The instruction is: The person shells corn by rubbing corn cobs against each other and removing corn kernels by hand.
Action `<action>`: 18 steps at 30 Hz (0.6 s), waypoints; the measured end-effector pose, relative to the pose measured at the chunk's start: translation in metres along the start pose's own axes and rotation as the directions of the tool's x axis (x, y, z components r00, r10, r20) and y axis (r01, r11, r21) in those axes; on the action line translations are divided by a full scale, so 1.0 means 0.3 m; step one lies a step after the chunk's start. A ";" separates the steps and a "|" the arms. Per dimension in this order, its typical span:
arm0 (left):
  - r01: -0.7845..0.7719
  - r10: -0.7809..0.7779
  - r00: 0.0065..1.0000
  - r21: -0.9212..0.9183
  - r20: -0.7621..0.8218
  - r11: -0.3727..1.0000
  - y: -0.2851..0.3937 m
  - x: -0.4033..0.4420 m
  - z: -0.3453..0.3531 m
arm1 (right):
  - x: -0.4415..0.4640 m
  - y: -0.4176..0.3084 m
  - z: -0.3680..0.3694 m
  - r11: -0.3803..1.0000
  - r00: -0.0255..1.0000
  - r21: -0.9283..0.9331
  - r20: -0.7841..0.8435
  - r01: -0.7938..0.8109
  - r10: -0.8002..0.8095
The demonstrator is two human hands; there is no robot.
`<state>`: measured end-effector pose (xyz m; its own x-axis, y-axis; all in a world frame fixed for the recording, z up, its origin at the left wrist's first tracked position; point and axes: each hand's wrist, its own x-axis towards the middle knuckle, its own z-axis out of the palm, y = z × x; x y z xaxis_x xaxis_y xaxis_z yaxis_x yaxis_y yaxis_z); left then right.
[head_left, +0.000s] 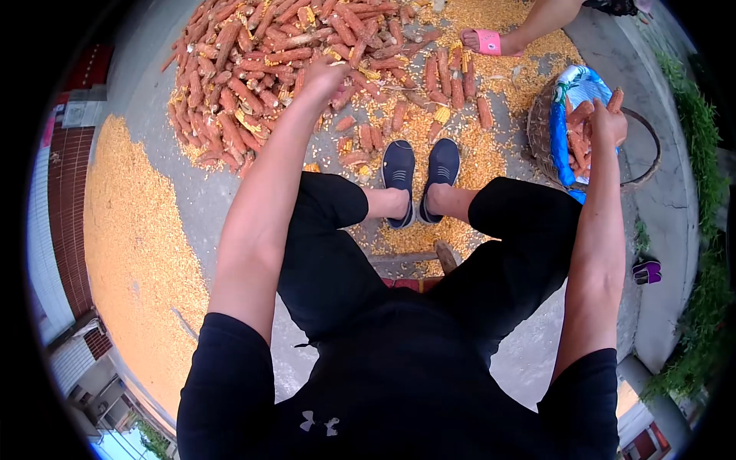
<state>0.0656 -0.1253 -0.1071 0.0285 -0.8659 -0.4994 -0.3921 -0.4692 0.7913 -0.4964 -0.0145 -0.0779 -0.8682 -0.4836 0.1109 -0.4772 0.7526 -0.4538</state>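
Note:
My left hand (325,80) reaches over the right part of a large heap of reddish corn cobs (238,92), most of them stripped, some with yellow kernels left on. Its fingers point down among the cobs and are partly hidden, so I cannot tell whether they grip one. On the right, my right hand (608,125) is closed around a bare corn cob (616,99) above a wicker basket (541,126). More bare cobs (579,149) lie inside on the basket's blue and white lining (560,146).
Loose kernels (138,230) form a broad layer at left and lie scattered around my shoes (399,172). At the top, another person's foot in a pink sandal (489,42) stands by the heap. The basket's handle (655,146) sticks out right; a purple shoe (647,271) lies beyond.

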 end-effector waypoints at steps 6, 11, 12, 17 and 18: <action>0.128 -0.086 0.984 0.282 -0.156 0.951 -0.227 0.089 0.019 | -0.105 -0.131 -0.078 0.947 0.996 0.320 0.084 -0.013 -0.015; -0.021 0.052 0.998 0.590 -0.036 0.807 -0.317 0.123 0.009 | -0.194 -0.247 -0.129 0.646 0.975 0.761 0.184 -0.064 -0.121; 0.003 0.008 1.000 0.643 -0.013 0.766 -0.347 0.139 -0.008 | -0.214 -0.264 -0.144 0.638 0.968 0.769 0.187 -0.038 -0.167; -0.010 -0.011 1.000 0.800 0.020 0.600 -0.539 0.202 0.003 | -0.292 -0.319 -0.201 0.649 0.928 0.757 0.183 0.077 -0.324; -0.005 -0.021 1.000 0.805 0.021 0.593 -0.551 0.210 0.022 | -0.302 -0.331 -0.203 0.659 0.920 0.745 0.183 0.101 -0.347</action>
<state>0.1262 -0.1011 -0.2715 0.0169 -0.8521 -0.5231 -0.9729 -0.1347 0.1880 -0.3786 -0.0182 0.0109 -0.6079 -0.7880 0.0978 -0.3004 0.1142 -0.9470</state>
